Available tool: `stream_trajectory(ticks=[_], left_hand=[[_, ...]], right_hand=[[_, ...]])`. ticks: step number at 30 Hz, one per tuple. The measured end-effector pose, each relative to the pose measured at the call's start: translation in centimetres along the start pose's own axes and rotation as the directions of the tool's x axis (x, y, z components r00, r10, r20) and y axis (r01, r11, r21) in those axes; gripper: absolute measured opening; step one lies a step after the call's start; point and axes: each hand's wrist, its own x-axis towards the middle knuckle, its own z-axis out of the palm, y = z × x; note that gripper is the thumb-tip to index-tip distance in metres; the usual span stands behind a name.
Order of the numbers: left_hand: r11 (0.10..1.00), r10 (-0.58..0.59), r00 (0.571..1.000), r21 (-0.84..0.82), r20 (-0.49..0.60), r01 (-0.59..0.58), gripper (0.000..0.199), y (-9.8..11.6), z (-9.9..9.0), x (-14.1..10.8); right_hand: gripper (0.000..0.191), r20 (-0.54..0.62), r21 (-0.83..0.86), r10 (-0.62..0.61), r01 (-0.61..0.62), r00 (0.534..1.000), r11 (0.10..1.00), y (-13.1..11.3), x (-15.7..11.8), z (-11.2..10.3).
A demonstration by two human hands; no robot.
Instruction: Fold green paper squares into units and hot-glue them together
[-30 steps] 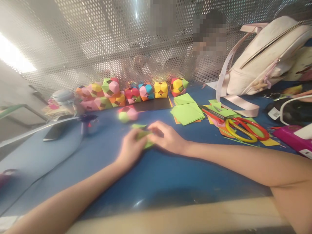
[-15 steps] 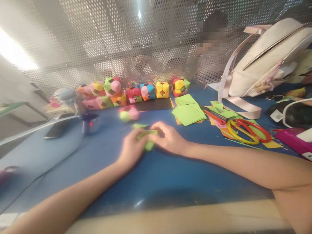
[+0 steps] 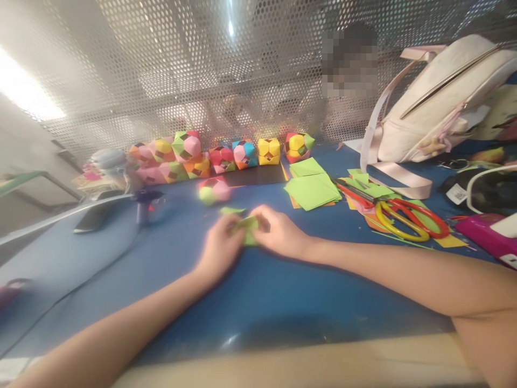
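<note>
Left hand [image 3: 222, 242] and right hand [image 3: 283, 234]: fingers of both pinching one green paper piece [image 3: 251, 231] between them, over the blue table [image 3: 283, 293] | one green scrap [image 3: 233, 210] just beyond left hand | one multicoloured ball [image 3: 214, 191] behind it.

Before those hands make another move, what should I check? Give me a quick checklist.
1. Left hand gripping the green paper: ok.
2. Right hand gripping it too: ok.
3. Creases lined up: cannot tell; fingers cover part and it is blurred.
4. Scissors clear of both hands: ok, they lie to the right among paper scraps.
5. Green sheets neatly squared: not ok, their edges are fanned out.
</note>
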Motion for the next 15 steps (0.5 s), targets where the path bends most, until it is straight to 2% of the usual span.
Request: stream_trajectory(ticks=[5, 8, 15], left_hand=[[1.0, -0.008, 0.999, 0.021, 0.032, 0.007, 0.006, -0.12, -0.06, 0.02], [0.999, -0.009, 0.998, 0.05, 0.06, 0.006, 0.009, -0.14, -0.02, 0.0], [0.999, -0.012, 0.999, 0.042, 0.046, 0.01, 0.011, -0.27, -0.14, 0.17]], right_hand=[[0.009, -0.059, -0.02, -0.075, 0.074, 0.995, 0.997, 0.19, 0.07, -0.14], [0.015, -0.081, -0.026, -0.13, 0.128, 0.988, 0.991, 0.18, 0.04, -0.31], [0.013, -0.11, -0.008, -0.159, 0.159, 0.981, 0.987, 0.06, -0.12, -0.46]])
